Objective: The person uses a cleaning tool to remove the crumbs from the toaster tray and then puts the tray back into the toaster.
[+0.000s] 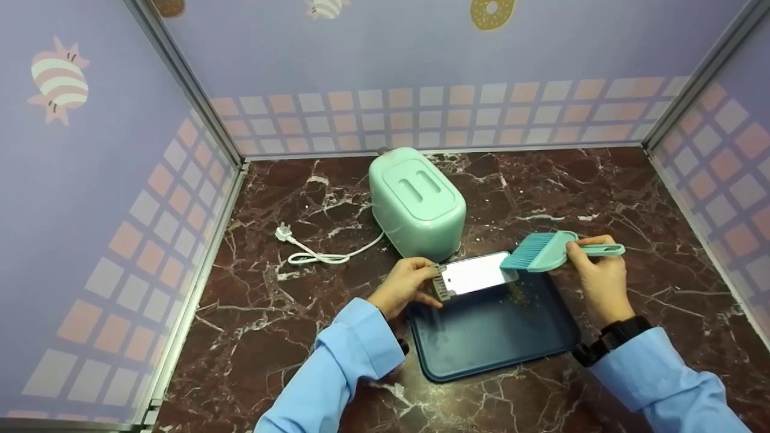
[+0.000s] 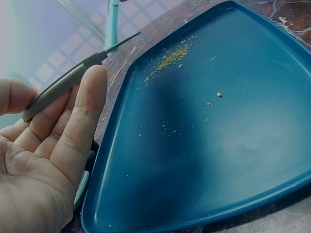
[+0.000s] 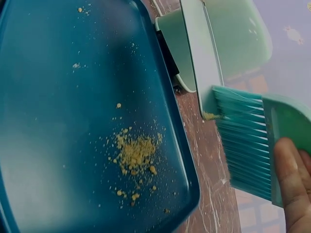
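My left hand (image 1: 409,285) grips one end of a flat metal crumb tray (image 1: 475,275), thumb above and fingers beneath. The tray is held over the back edge of a dark blue serving tray (image 1: 487,337). My right hand (image 1: 601,285) holds the handle of a teal brush (image 1: 550,255). Its bristles (image 3: 243,141) touch the crumb tray's far end, where a few crumbs (image 3: 210,116) cling in the right wrist view. Below, a heap of yellowish crumbs (image 3: 136,155) lies on the blue tray near its rim, with finer specks scattered around.
A mint-green toaster (image 1: 421,204) stands right behind the blue tray. Its white cord and plug (image 1: 284,233) lie to the left on the dark marbled tabletop (image 1: 252,337). Patterned panels (image 1: 445,66) enclose the back and both sides.
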### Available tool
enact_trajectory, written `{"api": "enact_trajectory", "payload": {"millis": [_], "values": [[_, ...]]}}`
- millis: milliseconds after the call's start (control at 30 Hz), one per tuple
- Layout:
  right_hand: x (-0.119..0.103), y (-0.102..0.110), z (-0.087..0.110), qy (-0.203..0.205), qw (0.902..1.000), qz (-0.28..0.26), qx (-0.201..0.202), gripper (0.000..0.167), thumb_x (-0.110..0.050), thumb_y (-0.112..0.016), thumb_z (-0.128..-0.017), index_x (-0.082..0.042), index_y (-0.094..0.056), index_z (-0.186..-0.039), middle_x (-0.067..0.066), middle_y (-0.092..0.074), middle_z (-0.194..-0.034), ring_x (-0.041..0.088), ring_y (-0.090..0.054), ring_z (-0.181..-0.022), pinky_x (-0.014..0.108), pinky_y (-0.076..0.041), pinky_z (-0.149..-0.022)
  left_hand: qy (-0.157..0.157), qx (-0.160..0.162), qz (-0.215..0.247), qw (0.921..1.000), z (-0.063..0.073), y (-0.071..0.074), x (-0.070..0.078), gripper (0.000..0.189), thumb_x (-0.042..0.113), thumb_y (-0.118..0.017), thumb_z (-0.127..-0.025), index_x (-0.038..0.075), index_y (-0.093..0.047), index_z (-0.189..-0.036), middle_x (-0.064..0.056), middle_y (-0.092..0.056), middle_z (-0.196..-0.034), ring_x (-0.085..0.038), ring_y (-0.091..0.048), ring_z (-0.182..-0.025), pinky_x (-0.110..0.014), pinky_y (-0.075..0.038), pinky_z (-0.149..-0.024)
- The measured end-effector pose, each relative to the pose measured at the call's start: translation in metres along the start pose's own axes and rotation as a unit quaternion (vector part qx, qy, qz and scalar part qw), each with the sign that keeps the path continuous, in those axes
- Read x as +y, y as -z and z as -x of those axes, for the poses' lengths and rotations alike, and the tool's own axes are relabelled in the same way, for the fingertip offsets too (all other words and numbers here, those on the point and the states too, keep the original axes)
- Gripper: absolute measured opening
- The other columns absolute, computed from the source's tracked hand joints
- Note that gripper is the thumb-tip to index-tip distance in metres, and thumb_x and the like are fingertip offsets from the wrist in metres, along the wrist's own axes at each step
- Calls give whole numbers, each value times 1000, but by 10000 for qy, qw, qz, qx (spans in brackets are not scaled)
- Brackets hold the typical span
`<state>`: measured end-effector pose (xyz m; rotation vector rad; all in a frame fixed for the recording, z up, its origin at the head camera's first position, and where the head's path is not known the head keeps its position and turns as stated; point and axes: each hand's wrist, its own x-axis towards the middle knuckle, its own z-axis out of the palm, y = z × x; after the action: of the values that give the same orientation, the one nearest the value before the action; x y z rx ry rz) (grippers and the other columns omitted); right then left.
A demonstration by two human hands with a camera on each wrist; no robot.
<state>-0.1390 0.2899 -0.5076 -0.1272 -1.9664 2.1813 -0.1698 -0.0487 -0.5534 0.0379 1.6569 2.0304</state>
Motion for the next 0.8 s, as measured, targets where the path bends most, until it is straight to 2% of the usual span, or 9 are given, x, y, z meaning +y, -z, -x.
{"api": "enact_trajectory", "payload": {"millis": [100,267,533,800], "values": [[-2,6,2,-24,9998,121,-154,24,-9,-63,-101,5,-47,-112,16,-67,-92,21,-75,-68,32,-66,-62,-63,-69,-14,10000,1,1,1,16,7,-57,-101,-6,-66,-105,-16,-68,-86,-27,-70,-67,-50,-67,-68],[-4,13,4,24,9976,639,-284,24,-11,-61,-103,7,-47,-111,13,-70,-85,22,-74,-64,31,-65,-59,-100,-66,15,9999,0,0,2,15,6,-57,-100,-5,-66,-103,-15,-68,-85,-26,-70,-67,-49,-67,-66],[-9,22,5,44,9867,1551,-478,25,-19,-58,-105,3,-47,-112,7,-72,-78,25,-74,-63,29,-65,-58,-68,-40,100,9999,-1,0,1,14,4,-56,-100,-5,-66,-102,-16,-68,-85,-27,-70,-66,-44,-67,-62],[7,37,-3,26,9817,1849,-446,26,-22,-57,-105,0,-49,-115,5,-71,-81,23,-73,-63,29,-65,-59,-73,62,67,9999,-1,-2,2,13,4,-56,-98,-5,-66,-101,-14,-68,-85,-26,-70,-64,-45,-67,-61]]}}
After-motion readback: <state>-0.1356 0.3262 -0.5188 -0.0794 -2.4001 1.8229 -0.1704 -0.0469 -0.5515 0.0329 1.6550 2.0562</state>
